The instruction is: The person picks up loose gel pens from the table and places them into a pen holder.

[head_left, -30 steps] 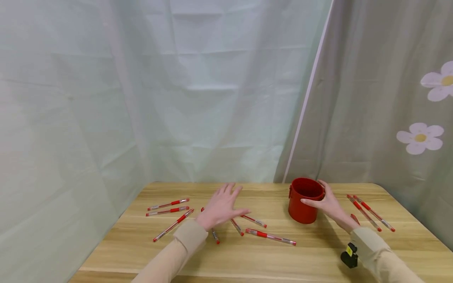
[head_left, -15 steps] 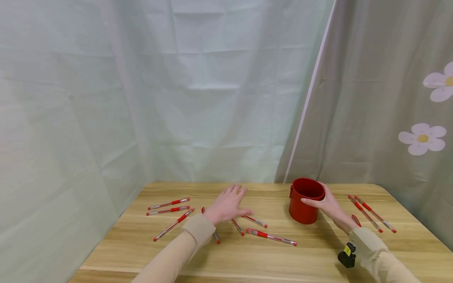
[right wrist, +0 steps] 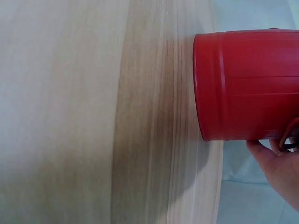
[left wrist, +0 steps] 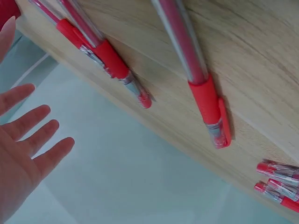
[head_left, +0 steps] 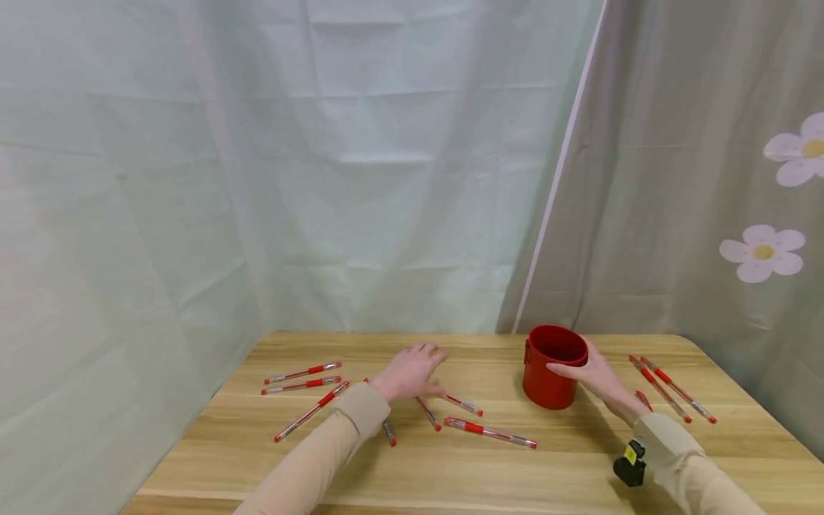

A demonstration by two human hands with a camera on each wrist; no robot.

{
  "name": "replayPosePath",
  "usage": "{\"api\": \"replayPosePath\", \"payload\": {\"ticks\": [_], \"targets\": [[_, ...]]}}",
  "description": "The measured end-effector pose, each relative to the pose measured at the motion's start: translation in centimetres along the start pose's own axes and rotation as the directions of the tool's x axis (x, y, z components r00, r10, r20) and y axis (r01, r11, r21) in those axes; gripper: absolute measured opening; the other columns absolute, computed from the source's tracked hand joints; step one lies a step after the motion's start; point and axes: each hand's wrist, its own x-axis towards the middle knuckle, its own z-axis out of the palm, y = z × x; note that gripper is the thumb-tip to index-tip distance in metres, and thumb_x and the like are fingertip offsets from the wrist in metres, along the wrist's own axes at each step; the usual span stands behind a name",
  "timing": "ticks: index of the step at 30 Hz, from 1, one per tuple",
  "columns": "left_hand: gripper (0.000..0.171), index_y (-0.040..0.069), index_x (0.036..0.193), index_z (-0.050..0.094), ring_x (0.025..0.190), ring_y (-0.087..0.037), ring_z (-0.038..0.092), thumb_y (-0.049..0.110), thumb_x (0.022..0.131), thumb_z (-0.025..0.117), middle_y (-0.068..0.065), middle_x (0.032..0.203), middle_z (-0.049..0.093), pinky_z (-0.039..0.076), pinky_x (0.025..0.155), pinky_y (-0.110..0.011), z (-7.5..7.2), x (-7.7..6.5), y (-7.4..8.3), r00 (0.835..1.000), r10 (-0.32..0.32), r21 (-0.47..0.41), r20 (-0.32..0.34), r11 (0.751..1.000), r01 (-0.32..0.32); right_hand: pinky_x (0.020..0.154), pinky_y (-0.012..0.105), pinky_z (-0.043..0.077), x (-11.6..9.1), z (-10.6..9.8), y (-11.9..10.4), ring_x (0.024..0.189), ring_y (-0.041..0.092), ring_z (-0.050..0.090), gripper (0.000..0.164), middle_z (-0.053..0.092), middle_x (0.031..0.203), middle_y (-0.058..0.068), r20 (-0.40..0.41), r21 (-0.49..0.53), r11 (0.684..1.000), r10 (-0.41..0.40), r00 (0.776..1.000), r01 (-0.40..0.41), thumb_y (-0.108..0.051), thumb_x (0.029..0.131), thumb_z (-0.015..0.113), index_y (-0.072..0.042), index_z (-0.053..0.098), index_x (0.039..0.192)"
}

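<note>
My left hand point(head_left: 412, 373) hovers over the loose pens in the middle of the table, its fingers relaxed and holding nothing. Near it lie red pens with clear barrels, among them one pen point(head_left: 429, 415) just under the thumb side and another pen point(head_left: 465, 406) to its right. In the left wrist view, the fingers of that hand point(left wrist: 21, 154) are spread, apart from the nearest pen point(left wrist: 205, 100). My right hand point(head_left: 599, 378) grips the upright red cylindrical cup point(head_left: 547, 386) around its right side, thumb near the rim. The right wrist view shows the cup's wall point(right wrist: 252, 88) and fingers behind it.
Several red pens point(head_left: 312, 413) lie at the left of the table point(head_left: 450, 486). One pen point(head_left: 491, 433) lies at the front middle, two pens point(head_left: 676, 390) at the right. Part of a pen point(head_left: 644, 399) shows beside my right wrist. A curtain point(head_left: 386, 179) hangs behind.
My left hand has shifted slightly right over the pens, and its fingers look less spread. My right hand keeps its grip on the red cup, which stays in place.
</note>
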Motion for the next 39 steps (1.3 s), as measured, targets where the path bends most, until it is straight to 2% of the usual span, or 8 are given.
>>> {"api": "replayPosePath", "payload": {"ticks": [6,12,19,26,33,39], "targets": [[0.064,0.009,0.124,0.053,0.111,-0.026,0.044,0.042,0.073,0.073,-0.011,0.123,0.046,0.042,0.085,-0.039,0.0,-0.1,-0.6,1.0,0.017,0.005,0.021,1.0,-0.017,0.083,0.044,0.04,0.0,0.0,0.2,0.109,0.035,0.04,0.071,0.039,0.126,0.021,0.024,0.016,1.0,-0.02,1.0,0.02,-0.022,0.08,0.07,0.002,0.028,0.132],[0.056,0.012,0.116,0.059,0.102,-0.022,0.049,0.032,0.067,0.079,-0.007,0.113,0.051,0.045,0.079,-0.035,0.2,0.0,-0.9,0.999,0.048,0.005,0.018,0.999,-0.048,0.084,0.044,0.039,-0.3,-0.3,0.1,0.11,0.035,0.04,0.07,0.038,0.126,0.021,0.021,0.011,0.999,-0.036,0.999,0.036,-0.019,0.081,0.069,0.003,0.027,0.132],[0.043,0.015,0.105,0.065,0.093,-0.019,0.052,0.028,0.066,0.079,-0.002,0.099,0.055,0.044,0.077,-0.031,0.7,-0.2,-1.5,0.995,0.103,-0.001,0.014,0.995,-0.103,0.084,0.045,0.039,-0.3,-0.5,0.2,0.11,0.034,0.041,0.07,0.041,0.126,0.02,0.046,0.022,0.999,-0.025,0.999,0.024,-0.021,0.08,0.07,0.001,0.03,0.132],[0.036,0.014,0.097,0.067,0.074,-0.012,0.054,0.026,0.066,0.079,0.002,0.084,0.056,0.045,0.065,-0.024,1.4,-0.3,-1.9,0.99,0.142,-0.043,0.024,0.989,-0.141,0.086,0.047,0.038,-0.2,-0.8,0.3,0.111,0.036,0.04,0.071,0.04,0.127,0.021,0.09,0.046,0.999,-0.025,0.996,0.021,-0.018,0.08,0.07,0.0,0.028,0.134],[0.03,0.013,0.096,0.067,0.075,-0.01,0.055,0.022,0.07,0.077,0.001,0.087,0.059,0.045,0.065,-0.022,1.9,-0.2,-2.0,0.981,0.188,-0.058,0.046,0.981,-0.185,0.084,0.045,0.039,-0.5,-1.1,0.9,0.109,0.034,0.042,0.07,0.043,0.125,0.021,0.101,0.032,0.999,-0.039,0.994,0.035,-0.016,0.08,0.07,0.002,0.029,0.133],[0.028,0.012,0.097,0.067,0.077,-0.011,0.056,0.018,0.071,0.076,-0.001,0.089,0.06,0.045,0.067,-0.022,2.0,-0.1,-2.3,0.981,0.181,-0.078,0.072,0.981,-0.176,0.086,0.046,0.038,-0.4,-1.1,0.6,0.112,0.034,0.04,0.073,0.04,0.128,0.02,0.156,0.046,0.998,-0.043,0.987,0.036,-0.017,0.08,0.069,-0.001,0.025,0.136]]}}
